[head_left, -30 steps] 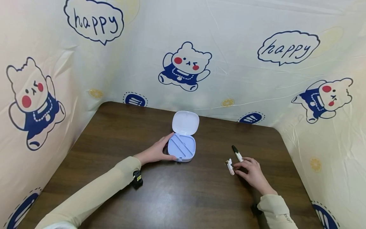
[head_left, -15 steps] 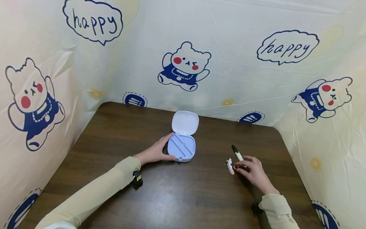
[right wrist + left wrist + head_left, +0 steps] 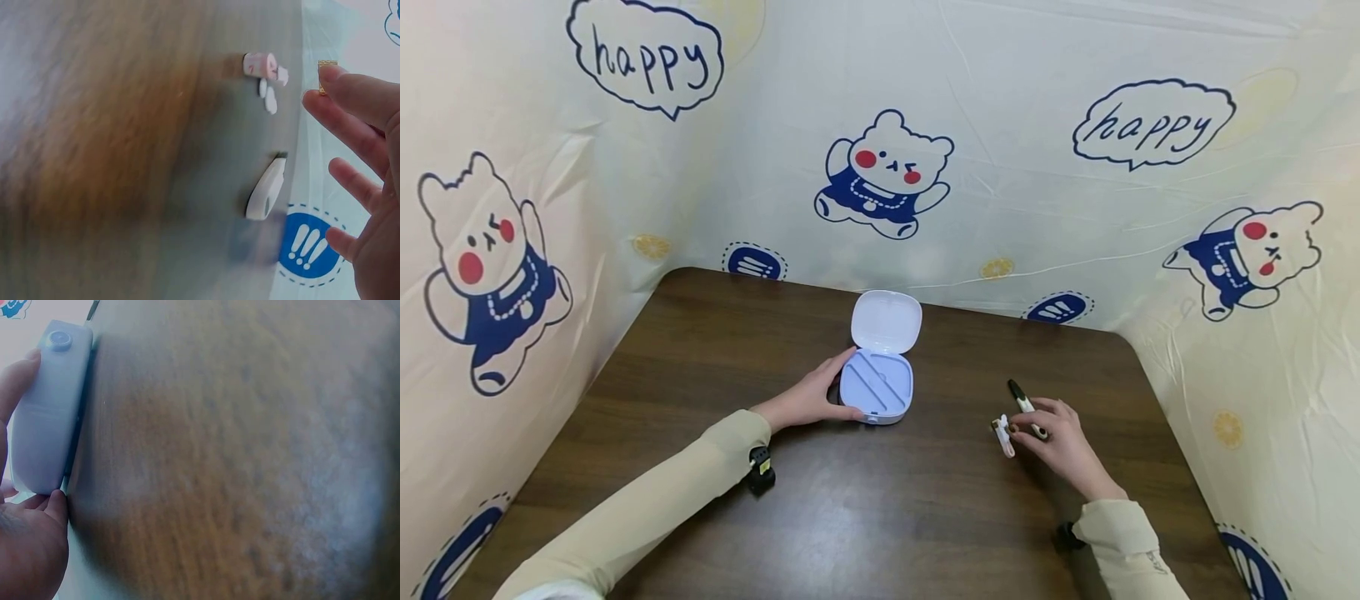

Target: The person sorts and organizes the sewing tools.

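My right hand (image 3: 1066, 442) pinches a small gold-coloured rectangular piece (image 3: 327, 63) between thumb and index finger, toward the right edge of the tabletop (image 3: 850, 517). With so little to grip, uneven pressure could make it slip. A slim white-and-pink object (image 3: 1005, 438) lies just beside; my fingers overlap the white, black-capped pen (image 3: 1024, 404), so a low sweep could knock either. My left hand (image 3: 805, 402) grips the pale-blue, rounded-square plastic case (image 3: 891, 379) near the far edge; a careless tug might shift it.
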`<state>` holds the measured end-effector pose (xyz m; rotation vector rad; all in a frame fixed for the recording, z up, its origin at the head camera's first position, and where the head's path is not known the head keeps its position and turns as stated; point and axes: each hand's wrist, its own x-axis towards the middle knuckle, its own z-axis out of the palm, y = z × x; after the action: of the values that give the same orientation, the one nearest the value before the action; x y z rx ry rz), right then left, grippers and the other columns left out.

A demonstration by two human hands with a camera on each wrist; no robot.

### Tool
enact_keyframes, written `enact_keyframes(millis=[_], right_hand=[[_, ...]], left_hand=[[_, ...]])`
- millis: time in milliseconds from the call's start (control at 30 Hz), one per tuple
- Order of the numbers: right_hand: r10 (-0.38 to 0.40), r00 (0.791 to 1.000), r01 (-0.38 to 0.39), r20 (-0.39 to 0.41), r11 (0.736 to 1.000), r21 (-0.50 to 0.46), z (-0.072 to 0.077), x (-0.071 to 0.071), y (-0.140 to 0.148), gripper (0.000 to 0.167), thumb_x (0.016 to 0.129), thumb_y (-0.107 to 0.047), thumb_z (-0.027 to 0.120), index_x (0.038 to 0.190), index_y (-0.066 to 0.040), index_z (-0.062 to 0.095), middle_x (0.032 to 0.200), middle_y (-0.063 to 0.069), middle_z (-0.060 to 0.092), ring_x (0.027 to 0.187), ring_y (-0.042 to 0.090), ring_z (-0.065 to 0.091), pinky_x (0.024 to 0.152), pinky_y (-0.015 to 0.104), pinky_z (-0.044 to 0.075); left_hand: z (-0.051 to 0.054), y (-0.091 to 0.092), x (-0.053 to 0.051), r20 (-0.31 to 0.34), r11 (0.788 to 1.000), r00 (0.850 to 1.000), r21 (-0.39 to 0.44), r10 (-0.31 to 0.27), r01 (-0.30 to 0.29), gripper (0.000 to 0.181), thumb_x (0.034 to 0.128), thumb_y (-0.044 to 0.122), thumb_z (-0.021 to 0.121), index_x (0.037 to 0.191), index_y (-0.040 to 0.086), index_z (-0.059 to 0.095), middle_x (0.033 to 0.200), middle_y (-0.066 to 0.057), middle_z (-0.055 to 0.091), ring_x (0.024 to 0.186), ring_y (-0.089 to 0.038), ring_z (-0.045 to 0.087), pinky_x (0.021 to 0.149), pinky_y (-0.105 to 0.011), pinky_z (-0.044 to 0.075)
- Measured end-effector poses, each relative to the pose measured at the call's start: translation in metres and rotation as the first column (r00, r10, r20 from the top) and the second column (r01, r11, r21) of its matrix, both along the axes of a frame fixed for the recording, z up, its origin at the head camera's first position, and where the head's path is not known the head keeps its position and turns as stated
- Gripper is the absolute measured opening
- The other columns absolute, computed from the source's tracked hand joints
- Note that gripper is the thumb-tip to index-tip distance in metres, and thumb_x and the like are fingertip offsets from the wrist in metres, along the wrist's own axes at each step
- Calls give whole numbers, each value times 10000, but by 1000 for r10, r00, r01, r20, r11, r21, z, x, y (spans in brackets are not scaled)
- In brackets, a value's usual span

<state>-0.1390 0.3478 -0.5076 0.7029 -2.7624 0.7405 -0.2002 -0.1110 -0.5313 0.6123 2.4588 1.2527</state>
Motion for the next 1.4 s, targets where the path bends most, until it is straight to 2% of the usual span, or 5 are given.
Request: enact_keyframes(millis=[233, 433, 700, 1133, 1400], right_hand=[[33, 999, -33, -19, 999, -17, 3, -4, -10, 277, 799, 5, 864, 1042, -107, 797, 967, 8, 772, 1221, 474, 560, 1052, 746, 256], [46, 999, -47, -13, 999, -16, 5, -8, -18, 253, 828, 2, 842, 1052, -109, 797, 1029, 44, 783, 1253, 475, 546, 1074, 749, 245], [88, 996, -86, 33, 995, -44, 7, -14, -29, 266, 844, -24, 838, 1078, -146, 806, 1036, 41, 776, 1308, 480, 510, 1109, 734, 213], [142, 988, -137, 57, 986, -91, 10, -20, -56, 227, 859, -21, 825, 1065, -116, 813, 1002, -1, 776, 1305, 470, 516, 1127, 739, 200], [170, 985, -171, -15, 983, -63, 5, -27, -70, 222, 830, -50, 858, 1036, -124, 820, 945, -10, 769, 1267, 465, 551, 1105, 741, 259]], left_hand=[[0, 0, 0, 0, 1000, 1000, -4, -2, 2, 1174, 848, 506, 848, 1685, 134, 113, 1696, -211, 208, 1544, -393, 251, 1200, -607, 287], [2, 1, 0, 18, 1000, 1000, -7, 4, -4, 1179, 840, 511, 853, 1688, 169, 110, 1705, -188, 197, 1554, -370, 238, 1211, -592, 277], [2, 1, -1, 8, 1000, 1000, 4, 0, 0, 1178, 840, 502, 857, 1687, 160, 114, 1705, -190, 197, 1552, -371, 239, 1212, -589, 277], [0, 1, 0, 16, 1000, 1000, -5, 1, -1, 1179, 839, 520, 851, 1689, 178, 109, 1706, -185, 195, 1554, -367, 238, 1214, -588, 273], [0, 0, -1, 9, 1000, 1000, -2, 1, -1, 1173, 839, 518, 852, 1687, 177, 116, 1701, -180, 208, 1549, -356, 253, 1214, -577, 281]])
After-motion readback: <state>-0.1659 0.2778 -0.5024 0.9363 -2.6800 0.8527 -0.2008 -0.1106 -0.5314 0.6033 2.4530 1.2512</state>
